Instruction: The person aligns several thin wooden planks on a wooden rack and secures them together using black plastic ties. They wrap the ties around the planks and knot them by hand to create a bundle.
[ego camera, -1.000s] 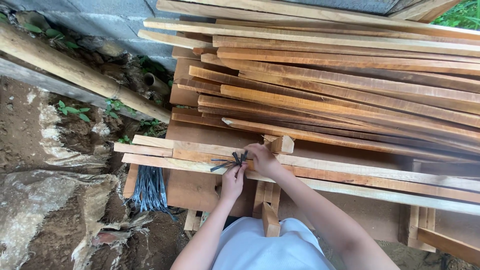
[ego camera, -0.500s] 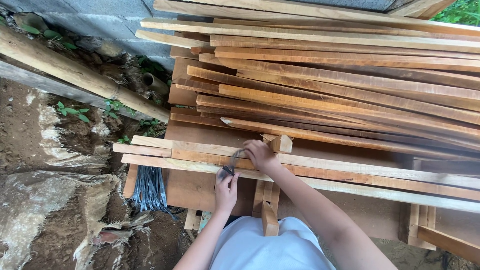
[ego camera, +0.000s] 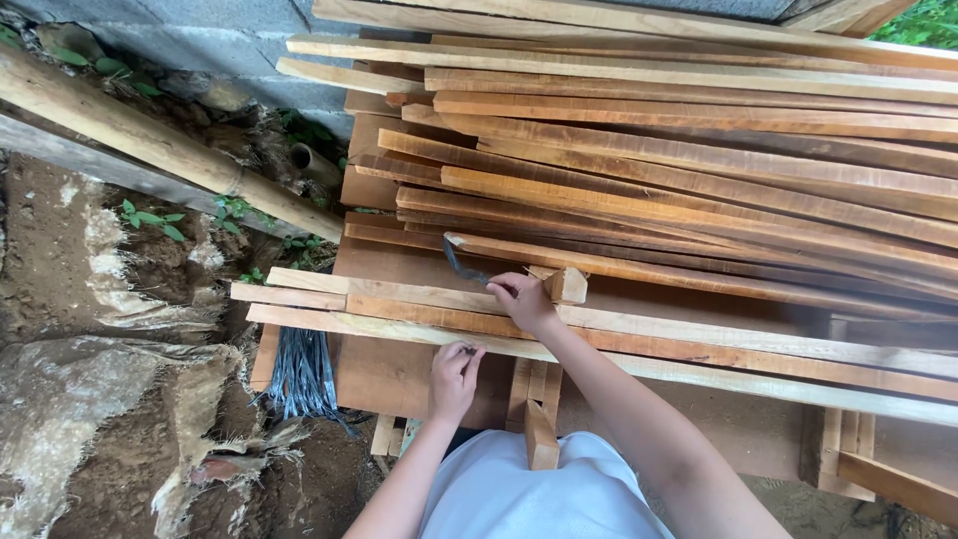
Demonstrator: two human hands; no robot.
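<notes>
Nearest the camera lay the person's white shirt [ego camera: 519, 494], with both bare forearms reaching up from it toward the work. The left hand [ego camera: 454, 377] sat at the near edge of a pale wooden slat [ego camera: 329, 324], its grip narrow, fingertips pinched on something small and dark; what that small piece was could not be told. Just beyond, the right hand [ego camera: 521, 299] rested on the slats, its grip closed around one end of a thin dark strip [ego camera: 461, 266]. The strip's long axis ran on a diagonal, from the hand up and to the left in the head view, its free end pointing away from the person and ending over the brown board [ego camera: 389, 262] beneath. A small wooden block [ego camera: 569, 285] stood just beside the right hand.

The slats ran left to right across a wooden desk [ego camera: 384, 374], whose short upright piece [ego camera: 540, 437] showed near the shirt. Off the desk's left end hung a bundle of thin dark strips [ego camera: 299, 374], their ends down toward the earth [ego camera: 90, 459].

Farther off, a stack of long planks [ego camera: 699, 150] lay fanned, long axes running left to right. To the far left a thick bamboo pole [ego camera: 150, 145] slanted across the ground, with grey concrete blocks [ego camera: 180, 40] behind it.
</notes>
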